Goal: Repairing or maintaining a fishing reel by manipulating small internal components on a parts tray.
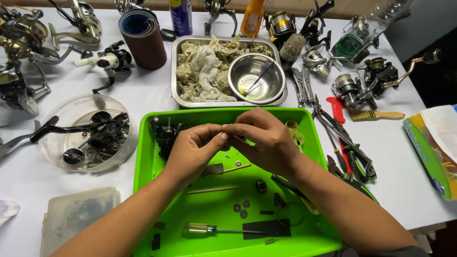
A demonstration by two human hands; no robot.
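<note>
Both bare forearms entered from the bottom edge of the frame and angled inward toward its centre. The left hand (193, 147) sat just left of centre, knuckles up, its fingers curled and bunched toward the thumb. The right hand (264, 138) sat just right of centre, back facing the camera, wrist bent, fingers drawn together. The fingertips of the two hands met in a pinch at the middle of the frame; whatever they pinched was too small to tell.
</note>
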